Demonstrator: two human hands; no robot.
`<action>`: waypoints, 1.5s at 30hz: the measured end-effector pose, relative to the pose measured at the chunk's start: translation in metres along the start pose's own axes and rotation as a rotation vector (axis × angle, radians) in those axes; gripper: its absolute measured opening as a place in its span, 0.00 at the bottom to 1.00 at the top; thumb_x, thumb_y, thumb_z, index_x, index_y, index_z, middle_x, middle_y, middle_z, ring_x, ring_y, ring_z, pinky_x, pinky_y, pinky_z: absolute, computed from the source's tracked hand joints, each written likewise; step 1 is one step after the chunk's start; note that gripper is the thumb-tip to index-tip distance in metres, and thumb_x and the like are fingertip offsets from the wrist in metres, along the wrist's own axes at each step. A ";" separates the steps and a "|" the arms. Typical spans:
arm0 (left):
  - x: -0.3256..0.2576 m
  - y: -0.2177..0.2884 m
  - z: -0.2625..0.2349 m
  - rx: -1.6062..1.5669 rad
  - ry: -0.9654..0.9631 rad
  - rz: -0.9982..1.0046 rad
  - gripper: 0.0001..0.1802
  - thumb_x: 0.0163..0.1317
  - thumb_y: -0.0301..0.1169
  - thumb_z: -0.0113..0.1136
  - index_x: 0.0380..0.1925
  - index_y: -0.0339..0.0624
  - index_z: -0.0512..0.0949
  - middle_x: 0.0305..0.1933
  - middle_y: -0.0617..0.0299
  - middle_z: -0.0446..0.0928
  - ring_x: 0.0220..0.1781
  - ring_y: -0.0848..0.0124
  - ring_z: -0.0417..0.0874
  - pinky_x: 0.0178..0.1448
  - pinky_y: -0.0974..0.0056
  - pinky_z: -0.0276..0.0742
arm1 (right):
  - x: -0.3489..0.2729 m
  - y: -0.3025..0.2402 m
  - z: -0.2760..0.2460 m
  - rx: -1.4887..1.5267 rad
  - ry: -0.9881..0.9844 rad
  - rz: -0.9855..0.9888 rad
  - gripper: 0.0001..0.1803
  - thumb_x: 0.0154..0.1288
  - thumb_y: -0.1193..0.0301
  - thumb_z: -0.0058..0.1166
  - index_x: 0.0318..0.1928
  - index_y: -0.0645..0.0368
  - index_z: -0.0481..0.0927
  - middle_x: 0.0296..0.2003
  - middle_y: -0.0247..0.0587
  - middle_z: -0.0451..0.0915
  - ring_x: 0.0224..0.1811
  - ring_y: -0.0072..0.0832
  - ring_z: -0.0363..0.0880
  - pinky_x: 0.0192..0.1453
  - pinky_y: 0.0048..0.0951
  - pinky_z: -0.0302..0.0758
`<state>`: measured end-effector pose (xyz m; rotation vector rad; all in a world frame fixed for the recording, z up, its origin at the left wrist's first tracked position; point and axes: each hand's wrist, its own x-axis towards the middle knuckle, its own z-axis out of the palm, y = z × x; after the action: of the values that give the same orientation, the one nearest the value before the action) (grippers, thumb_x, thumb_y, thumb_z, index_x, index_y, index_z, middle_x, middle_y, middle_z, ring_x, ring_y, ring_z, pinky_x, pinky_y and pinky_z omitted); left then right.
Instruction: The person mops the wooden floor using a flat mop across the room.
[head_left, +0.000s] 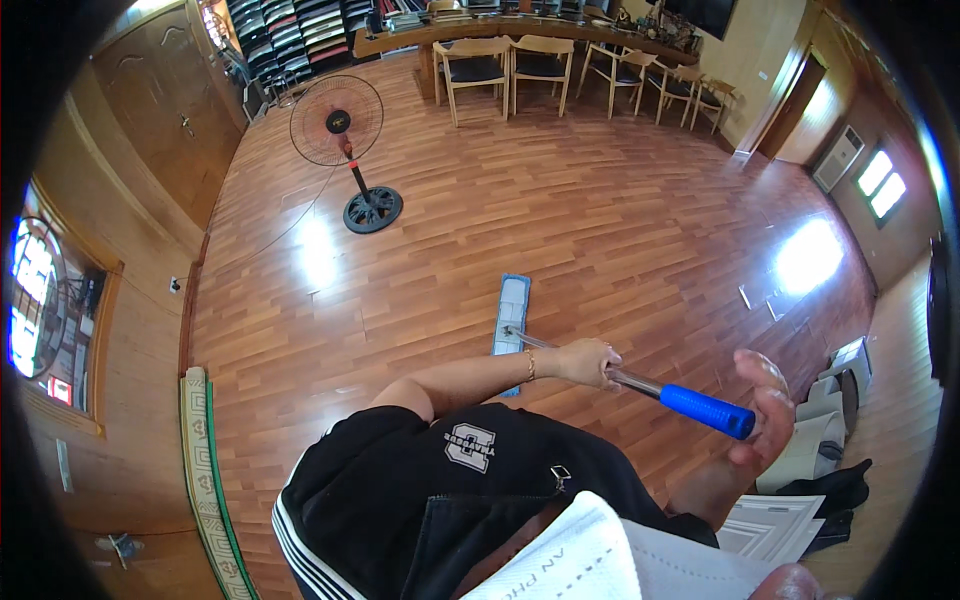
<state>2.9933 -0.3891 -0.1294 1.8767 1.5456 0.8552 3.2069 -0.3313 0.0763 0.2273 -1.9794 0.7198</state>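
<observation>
The flat mop (511,312) lay on the wooden floor (600,200) just ahead of the hands. Its metal shaft was gripped by the closed left hand (590,362); the blue grip (706,410) rested against the spread right hand (765,405), so it could have slipped. The standing fan (345,150) and its cord, farther ahead-left, might have been snagged.

This looks like a showroom or meeting room rather than a home. A wide wooden plank floor (560,200) is walled in wood panelling, a long desk (520,30) at the far end has a row of matching wooden chairs (540,65), racks of sample boards (300,35) fill the corner, and a pedestal fan (345,140) stands nearby.
</observation>
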 end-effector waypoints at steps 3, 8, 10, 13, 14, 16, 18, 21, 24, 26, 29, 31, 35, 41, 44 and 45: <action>-0.006 -0.068 0.028 0.094 -0.031 -0.089 0.19 0.52 0.46 0.66 0.27 0.41 0.76 0.28 0.51 0.77 0.38 0.51 0.79 0.40 0.49 0.72 | 0.015 -0.017 0.013 -0.352 -0.200 -0.154 0.19 0.66 0.52 0.53 0.36 0.56 0.79 0.35 0.44 0.82 0.40 0.44 0.82 0.49 0.48 0.77; -0.035 -0.092 0.049 0.135 0.040 -0.172 0.22 0.54 0.50 0.64 0.35 0.44 0.79 0.35 0.53 0.79 0.43 0.52 0.80 0.43 0.50 0.74 | 0.009 -0.020 0.036 -0.250 -0.129 -0.179 0.16 0.66 0.56 0.53 0.29 0.55 0.74 0.28 0.38 0.79 0.33 0.37 0.82 0.39 0.43 0.80; -0.044 -0.084 0.053 0.217 0.183 -0.168 0.17 0.51 0.43 0.67 0.31 0.43 0.76 0.34 0.53 0.77 0.43 0.53 0.80 0.43 0.50 0.75 | 0.009 -0.023 0.040 -0.184 -0.167 -0.198 0.15 0.66 0.57 0.53 0.30 0.55 0.74 0.27 0.37 0.78 0.32 0.36 0.82 0.38 0.43 0.80; -0.069 -0.069 0.054 0.237 0.185 -0.200 0.15 0.52 0.41 0.66 0.31 0.43 0.76 0.34 0.53 0.77 0.42 0.53 0.80 0.43 0.49 0.75 | 0.017 -0.032 0.043 -0.121 -0.197 -0.302 0.16 0.67 0.56 0.53 0.30 0.55 0.73 0.26 0.36 0.77 0.30 0.34 0.82 0.36 0.40 0.80; -0.076 -0.064 0.053 0.237 0.191 -0.202 0.15 0.52 0.41 0.66 0.31 0.43 0.76 0.34 0.53 0.77 0.42 0.53 0.80 0.43 0.49 0.75 | 0.022 -0.033 0.039 -0.074 -0.267 -0.333 0.17 0.67 0.55 0.54 0.31 0.55 0.72 0.25 0.36 0.77 0.29 0.34 0.82 0.35 0.39 0.80; -0.103 -0.054 0.051 0.184 0.253 -0.237 0.14 0.53 0.40 0.66 0.30 0.43 0.76 0.33 0.53 0.77 0.41 0.52 0.80 0.43 0.49 0.75 | 0.031 -0.028 0.040 0.057 -0.369 -0.394 0.19 0.66 0.52 0.54 0.30 0.55 0.72 0.25 0.36 0.77 0.28 0.32 0.82 0.33 0.37 0.80; -0.131 -0.045 0.048 0.179 0.296 -0.317 0.13 0.53 0.39 0.66 0.30 0.43 0.75 0.33 0.53 0.77 0.41 0.52 0.80 0.43 0.50 0.75 | 0.037 -0.021 0.054 0.185 -0.373 -0.411 0.20 0.65 0.52 0.55 0.30 0.55 0.72 0.24 0.36 0.77 0.28 0.32 0.82 0.33 0.36 0.80; -0.183 -0.043 0.053 0.164 0.439 -0.397 0.12 0.49 0.35 0.66 0.29 0.42 0.76 0.31 0.53 0.77 0.39 0.52 0.80 0.41 0.50 0.76 | 0.038 0.002 0.092 0.486 -0.377 -0.484 0.22 0.64 0.48 0.55 0.30 0.55 0.72 0.23 0.36 0.77 0.29 0.31 0.82 0.33 0.35 0.80; -0.232 -0.032 0.057 0.206 0.633 -0.627 0.10 0.41 0.32 0.65 0.26 0.43 0.80 0.29 0.53 0.79 0.39 0.52 0.81 0.42 0.50 0.77 | 0.047 0.001 0.140 0.843 -0.413 -0.546 0.25 0.63 0.44 0.53 0.29 0.55 0.73 0.22 0.36 0.77 0.29 0.31 0.83 0.33 0.33 0.80; -0.269 -0.022 0.059 0.226 0.718 -0.730 0.10 0.41 0.33 0.65 0.26 0.43 0.80 0.29 0.53 0.79 0.39 0.52 0.81 0.42 0.50 0.77 | 0.052 -0.006 0.179 1.129 -0.462 -0.538 0.29 0.62 0.40 0.49 0.29 0.56 0.74 0.22 0.36 0.77 0.29 0.32 0.83 0.32 0.31 0.79; -0.320 -0.009 0.065 0.274 0.779 -0.880 0.09 0.41 0.32 0.63 0.24 0.42 0.81 0.29 0.51 0.79 0.39 0.53 0.81 0.43 0.51 0.77 | 0.055 -0.020 0.227 1.310 -0.544 -0.505 0.30 0.64 0.40 0.48 0.29 0.57 0.74 0.23 0.37 0.77 0.29 0.32 0.83 0.32 0.31 0.79; -0.356 -0.014 0.083 0.310 0.874 -1.035 0.08 0.40 0.32 0.62 0.22 0.43 0.80 0.28 0.52 0.79 0.38 0.53 0.81 0.43 0.51 0.77 | 0.050 -0.030 0.263 1.432 -0.576 -0.509 0.30 0.65 0.41 0.47 0.27 0.58 0.75 0.23 0.38 0.77 0.29 0.34 0.83 0.31 0.32 0.78; -0.410 0.017 0.104 0.279 1.018 -1.252 0.06 0.42 0.32 0.60 0.22 0.44 0.80 0.28 0.52 0.79 0.38 0.53 0.80 0.44 0.51 0.77 | 0.030 -0.051 0.319 1.759 -0.766 -0.370 0.28 0.66 0.46 0.50 0.25 0.59 0.76 0.23 0.40 0.77 0.29 0.37 0.83 0.31 0.35 0.75; -0.484 0.052 0.163 0.240 1.111 -1.612 0.06 0.44 0.32 0.60 0.22 0.44 0.81 0.29 0.53 0.79 0.40 0.54 0.81 0.47 0.52 0.77 | -0.009 -0.099 0.383 1.906 -1.105 -0.115 0.22 0.68 0.55 0.48 0.23 0.57 0.77 0.23 0.39 0.78 0.29 0.36 0.82 0.39 0.37 0.74; -0.516 0.059 0.199 0.240 1.155 -1.715 0.07 0.47 0.33 0.58 0.23 0.43 0.81 0.30 0.50 0.79 0.40 0.52 0.80 0.47 0.50 0.76 | -0.032 -0.114 0.404 1.947 -1.226 -0.003 0.17 0.67 0.61 0.48 0.23 0.57 0.77 0.23 0.39 0.79 0.34 0.35 0.82 0.47 0.35 0.72; -0.526 0.061 0.210 0.257 1.171 -1.742 0.07 0.48 0.33 0.57 0.23 0.44 0.81 0.30 0.50 0.79 0.40 0.51 0.80 0.47 0.50 0.76 | -0.040 -0.114 0.411 1.853 -1.332 0.047 0.16 0.66 0.62 0.49 0.25 0.58 0.78 0.25 0.39 0.80 0.39 0.36 0.81 0.51 0.35 0.71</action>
<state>3.1226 -0.9215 -0.2840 -0.6038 2.9679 0.7259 2.9723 -0.6646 -0.0556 2.1380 -1.5069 2.6978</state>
